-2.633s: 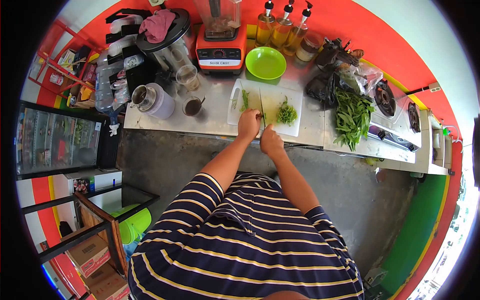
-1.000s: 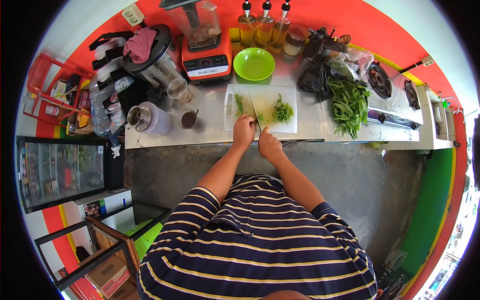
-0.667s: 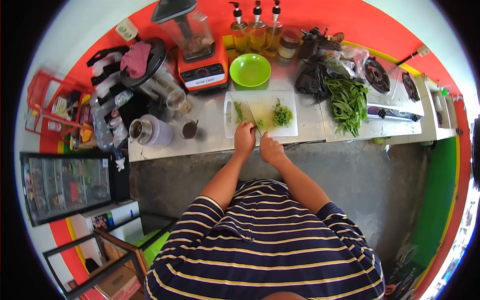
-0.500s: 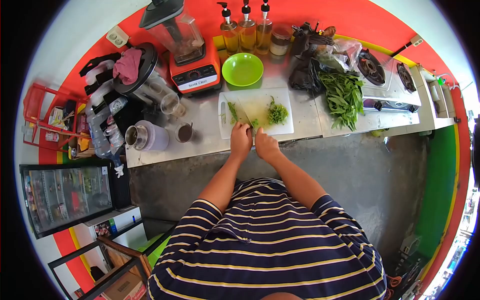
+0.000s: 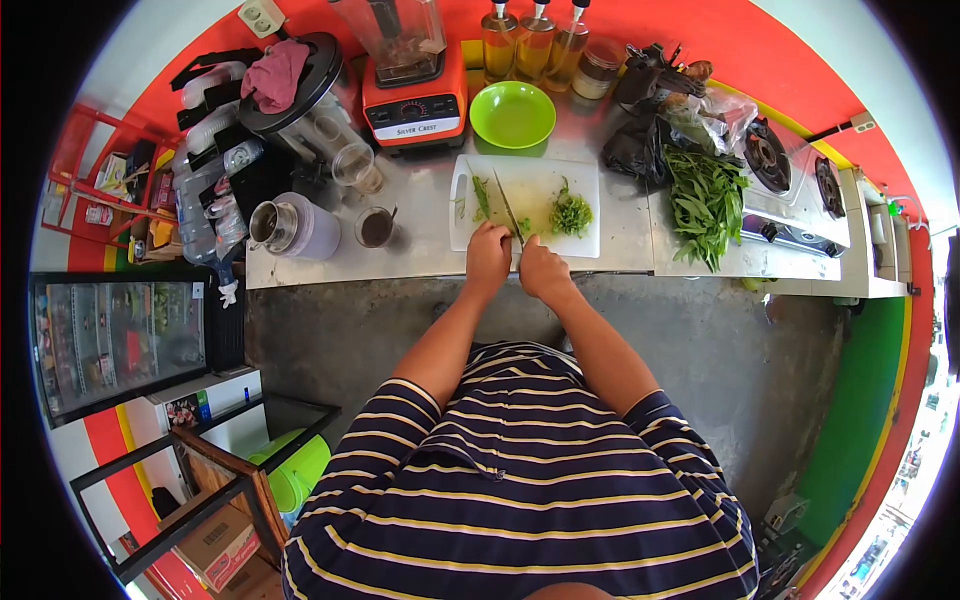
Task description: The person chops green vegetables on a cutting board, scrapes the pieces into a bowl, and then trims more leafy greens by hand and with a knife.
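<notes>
A white cutting board [image 5: 575, 178] lies near the counter's front edge. My right hand [image 5: 545, 272] is closed around the handle of a knife [image 5: 507, 202], whose blade points away from me and to the left across the board. Close beside the blade, my left hand [image 5: 488, 256] has its fingers bent together at the board's near edge; what they hold is hidden. Small cut bits of greens [image 5: 525, 226] lie just right of the blade. A heap of chopped greens [image 5: 570, 214] sits on the board's right part, and longer green pieces [image 5: 481, 199] lie on the left.
Behind the board stand a green bowl [image 5: 513, 115], a red blender [image 5: 415, 108] and pump bottles [image 5: 535, 50]. To the left are a glass with dark liquid [image 5: 376, 228] and a lilac flask [image 5: 310, 228]. Leafy greens [image 5: 707, 205] lie right, beside a gas stove [image 5: 790, 205].
The view has tilted and shifted, so the counter appears higher and farther right. The knife blade shows more clearly between my hands, which remain close together at the board's near edge.
</notes>
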Demonstrator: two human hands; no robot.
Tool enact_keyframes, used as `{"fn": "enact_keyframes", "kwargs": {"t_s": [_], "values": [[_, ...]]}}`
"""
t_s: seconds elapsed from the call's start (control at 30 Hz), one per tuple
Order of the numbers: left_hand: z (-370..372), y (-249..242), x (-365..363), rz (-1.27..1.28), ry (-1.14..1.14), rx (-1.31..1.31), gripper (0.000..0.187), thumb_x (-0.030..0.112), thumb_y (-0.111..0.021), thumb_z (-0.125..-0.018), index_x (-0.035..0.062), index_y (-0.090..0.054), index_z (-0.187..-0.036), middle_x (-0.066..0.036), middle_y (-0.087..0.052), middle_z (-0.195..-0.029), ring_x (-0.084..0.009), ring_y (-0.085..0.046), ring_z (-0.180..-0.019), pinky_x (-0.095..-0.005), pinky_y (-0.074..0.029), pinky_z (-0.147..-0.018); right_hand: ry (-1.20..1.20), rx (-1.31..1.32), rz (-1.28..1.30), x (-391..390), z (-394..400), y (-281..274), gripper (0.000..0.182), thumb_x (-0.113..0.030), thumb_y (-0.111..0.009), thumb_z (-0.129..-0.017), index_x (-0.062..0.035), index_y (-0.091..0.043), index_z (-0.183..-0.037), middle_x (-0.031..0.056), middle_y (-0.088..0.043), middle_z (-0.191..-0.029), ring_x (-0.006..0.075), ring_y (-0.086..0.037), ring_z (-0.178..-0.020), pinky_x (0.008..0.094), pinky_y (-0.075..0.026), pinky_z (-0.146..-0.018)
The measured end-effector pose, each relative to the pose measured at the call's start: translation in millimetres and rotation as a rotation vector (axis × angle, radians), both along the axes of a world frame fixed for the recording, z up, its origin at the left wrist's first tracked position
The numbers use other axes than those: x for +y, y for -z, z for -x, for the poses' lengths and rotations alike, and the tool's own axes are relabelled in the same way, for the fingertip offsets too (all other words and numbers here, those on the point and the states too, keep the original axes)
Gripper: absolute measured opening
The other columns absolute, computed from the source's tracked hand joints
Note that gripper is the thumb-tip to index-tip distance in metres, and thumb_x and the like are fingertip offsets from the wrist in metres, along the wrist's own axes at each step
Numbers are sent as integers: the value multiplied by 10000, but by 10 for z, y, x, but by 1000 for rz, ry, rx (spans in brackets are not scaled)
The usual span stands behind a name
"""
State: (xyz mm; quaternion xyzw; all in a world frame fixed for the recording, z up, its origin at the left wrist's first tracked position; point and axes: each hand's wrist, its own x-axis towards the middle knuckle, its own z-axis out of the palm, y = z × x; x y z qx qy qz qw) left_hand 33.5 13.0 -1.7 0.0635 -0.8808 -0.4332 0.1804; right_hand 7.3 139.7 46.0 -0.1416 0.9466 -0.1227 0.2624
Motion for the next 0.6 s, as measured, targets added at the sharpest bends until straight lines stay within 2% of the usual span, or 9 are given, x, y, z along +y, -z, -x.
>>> {"fn": "enact_keyframes", "kwargs": {"t_s": [0.17,0.37,0.6], "values": [[8,-22,38,-20,-54,-17,51,3,-630,-830,-16,-677,-825,-205,-623,-846,-413,-607,-833,-491,-490,-762,5,-37,-4,40,-208,-5,317,-91,-550,-934,51,-441,-1196,308,-695,-1067,465,-693,-1022,512,-558,-901],[-22,-43,28,-11,-37,-54,43,-4,-634,-826,-15,-675,-836,-203,-619,-841,-415,-602,-851,-494,-482,-777,10,-8,-2,-6,28,87,341,-86,-577,-922,43,-425,-1198,312,-694,-1072,467,-689,-1037,511,-554,-911],[-64,-23,43,-63,-81,-49,44,0,-650,-837,-18,-663,-876,-197,-617,-863,-418,-594,-865,-498,-468,-768,1,-53,-25,38,-239,-70,302,-83,-577,-922,34,-432,-1159,318,-687,-1079,467,-687,-1037,510,-554,-904]]}}
